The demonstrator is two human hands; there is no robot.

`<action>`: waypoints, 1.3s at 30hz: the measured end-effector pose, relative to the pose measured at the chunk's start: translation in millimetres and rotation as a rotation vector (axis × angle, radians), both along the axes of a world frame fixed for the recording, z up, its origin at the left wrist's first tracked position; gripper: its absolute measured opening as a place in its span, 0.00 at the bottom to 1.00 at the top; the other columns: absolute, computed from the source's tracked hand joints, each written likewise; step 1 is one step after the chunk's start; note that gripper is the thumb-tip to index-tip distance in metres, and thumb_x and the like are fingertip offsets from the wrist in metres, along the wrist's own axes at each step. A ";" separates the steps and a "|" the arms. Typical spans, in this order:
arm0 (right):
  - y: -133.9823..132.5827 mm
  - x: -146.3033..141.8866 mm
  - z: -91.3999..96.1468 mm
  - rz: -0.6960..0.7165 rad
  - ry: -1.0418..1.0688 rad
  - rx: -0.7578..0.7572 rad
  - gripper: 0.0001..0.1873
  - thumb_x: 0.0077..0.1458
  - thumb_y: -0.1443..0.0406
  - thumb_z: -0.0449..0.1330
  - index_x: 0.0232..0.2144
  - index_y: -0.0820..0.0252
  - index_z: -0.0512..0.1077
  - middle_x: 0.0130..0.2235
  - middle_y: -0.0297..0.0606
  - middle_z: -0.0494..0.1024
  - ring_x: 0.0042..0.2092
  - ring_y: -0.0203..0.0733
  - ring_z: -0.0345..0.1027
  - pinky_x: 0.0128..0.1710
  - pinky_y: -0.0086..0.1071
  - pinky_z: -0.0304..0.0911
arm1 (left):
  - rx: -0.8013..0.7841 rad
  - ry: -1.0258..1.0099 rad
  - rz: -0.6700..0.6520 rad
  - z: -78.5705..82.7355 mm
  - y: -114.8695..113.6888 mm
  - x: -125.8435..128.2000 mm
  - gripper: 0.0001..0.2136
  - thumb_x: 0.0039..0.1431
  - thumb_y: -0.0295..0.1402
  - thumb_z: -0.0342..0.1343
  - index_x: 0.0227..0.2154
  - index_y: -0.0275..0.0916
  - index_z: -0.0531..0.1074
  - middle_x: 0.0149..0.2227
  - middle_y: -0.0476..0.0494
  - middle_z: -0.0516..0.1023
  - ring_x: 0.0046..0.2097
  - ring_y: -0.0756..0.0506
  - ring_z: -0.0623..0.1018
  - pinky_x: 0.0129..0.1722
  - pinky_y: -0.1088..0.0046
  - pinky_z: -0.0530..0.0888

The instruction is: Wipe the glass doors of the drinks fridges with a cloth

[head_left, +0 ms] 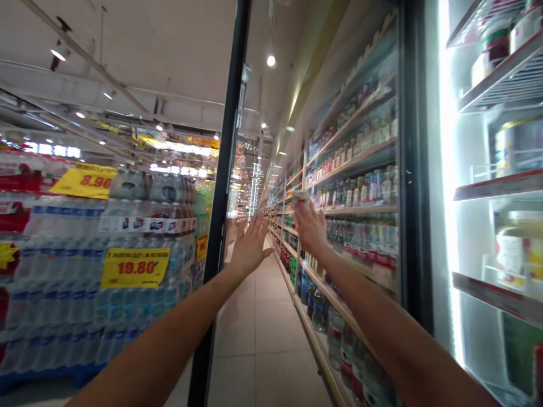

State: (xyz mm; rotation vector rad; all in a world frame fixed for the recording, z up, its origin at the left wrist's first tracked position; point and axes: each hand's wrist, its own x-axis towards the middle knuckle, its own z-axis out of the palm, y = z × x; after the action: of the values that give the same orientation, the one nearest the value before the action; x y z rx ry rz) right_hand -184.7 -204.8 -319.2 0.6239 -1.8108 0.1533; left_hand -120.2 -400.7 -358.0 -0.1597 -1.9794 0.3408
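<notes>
Right hand [311,226] holds a small, bunched off-white cloth [300,196] mid-height at the black-framed clear glass door [292,152]; left hand [250,246] open, empty, spread toward it. Wiping looks underway; can't tell what's done or left.

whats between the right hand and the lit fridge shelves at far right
From the right hand rightward in the head view: glass with bottle shelves showing in it, a dark frame, then a bright light strip before the lit fridge shelves.
</notes>
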 end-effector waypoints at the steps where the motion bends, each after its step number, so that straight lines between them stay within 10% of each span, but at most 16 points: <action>1: -12.2 2.7 -3.0 0.055 0.018 0.196 0.28 0.55 0.69 0.47 0.59 0.53 0.58 0.63 0.36 0.55 0.65 0.48 0.41 0.62 0.51 0.39 | -0.039 -0.022 -0.003 -0.3 -4.6 3.9 0.33 0.57 0.46 0.50 0.61 0.32 0.53 0.64 0.33 0.50 0.65 0.38 0.50 0.62 0.50 0.47; 3: -28.5 5.4 -1.6 0.103 0.045 0.364 0.28 0.55 0.70 0.47 0.58 0.50 0.59 0.62 0.34 0.57 0.65 0.45 0.41 0.62 0.51 0.37 | -0.111 -0.061 -0.008 -0.7 -17.1 14.1 0.31 0.57 0.44 0.51 0.60 0.33 0.55 0.63 0.35 0.53 0.65 0.39 0.52 0.63 0.51 0.47; 8: -46.7 6.9 54.8 -0.028 0.005 -0.234 0.28 0.57 0.70 0.45 0.60 0.60 0.55 0.64 0.43 0.51 0.65 0.54 0.40 0.60 0.57 0.39 | -0.106 0.019 0.027 4.3 -54.9 42.7 0.30 0.58 0.42 0.49 0.61 0.34 0.52 0.64 0.38 0.52 0.65 0.41 0.51 0.63 0.55 0.47; 12: -91.7 20.6 74.9 0.076 0.047 -0.019 0.27 0.58 0.72 0.44 0.60 0.61 0.55 0.64 0.42 0.52 0.65 0.54 0.37 0.60 0.59 0.36 | -0.016 0.133 0.064 12.4 -80.8 58.5 0.30 0.60 0.43 0.45 0.61 0.31 0.51 0.64 0.36 0.50 0.66 0.41 0.48 0.64 0.55 0.44; 20: -131.6 30.0 -90.9 0.277 0.164 0.555 0.24 0.57 0.68 0.48 0.57 0.56 0.61 0.60 0.36 0.61 0.64 0.48 0.44 0.62 0.52 0.44 | 0.010 0.158 0.075 -9.2 -120.4 82.8 0.30 0.59 0.44 0.46 0.60 0.31 0.53 0.63 0.34 0.52 0.65 0.42 0.50 0.64 0.56 0.42; 23: -119.1 23.3 -85.6 0.312 0.182 0.633 0.25 0.58 0.69 0.46 0.58 0.54 0.60 0.60 0.35 0.62 0.65 0.46 0.43 0.63 0.53 0.41 | -0.002 0.116 0.066 -21.6 -123.0 84.1 0.31 0.59 0.44 0.47 0.61 0.32 0.51 0.63 0.34 0.54 0.65 0.42 0.51 0.64 0.56 0.42; 28: -125.8 25.2 -15.3 0.127 0.043 0.137 0.28 0.57 0.70 0.44 0.61 0.62 0.54 0.64 0.43 0.51 0.66 0.55 0.34 0.61 0.62 0.32 | -0.005 0.036 0.059 -38.7 -114.0 77.0 0.31 0.58 0.43 0.49 0.60 0.32 0.53 0.63 0.35 0.52 0.65 0.42 0.51 0.64 0.56 0.42; 30: -126.6 31.5 -34.0 0.157 0.044 0.204 0.28 0.58 0.70 0.44 0.61 0.61 0.54 0.64 0.40 0.51 0.66 0.53 0.34 0.62 0.59 0.31 | -0.014 0.031 0.052 -47.7 -112.2 75.2 0.30 0.58 0.43 0.48 0.60 0.31 0.53 0.64 0.35 0.52 0.65 0.42 0.50 0.64 0.56 0.42; 35: -106.4 36.6 -157.9 0.333 0.121 0.698 0.23 0.59 0.67 0.45 0.56 0.57 0.62 0.59 0.34 0.63 0.64 0.45 0.46 0.64 0.48 0.40 | -0.050 0.052 0.012 -70.4 -115.6 73.4 0.31 0.58 0.45 0.48 0.60 0.31 0.54 0.63 0.34 0.54 0.65 0.41 0.53 0.63 0.55 0.44; 39: -95.7 17.1 -147.2 0.291 0.156 0.567 0.25 0.58 0.69 0.46 0.57 0.56 0.59 0.59 0.37 0.63 0.65 0.44 0.40 0.64 0.53 0.31 | -0.067 0.046 -0.018 -75.2 -109.1 66.4 0.32 0.57 0.45 0.49 0.60 0.32 0.54 0.63 0.34 0.55 0.64 0.40 0.54 0.63 0.54 0.46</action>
State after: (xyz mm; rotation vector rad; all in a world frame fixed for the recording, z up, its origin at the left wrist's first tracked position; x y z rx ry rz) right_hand -167.6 -300.5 -466.4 1.2649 -1.6019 -0.2198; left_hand -53.8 -509.8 -433.3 -0.2104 -1.9214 0.3965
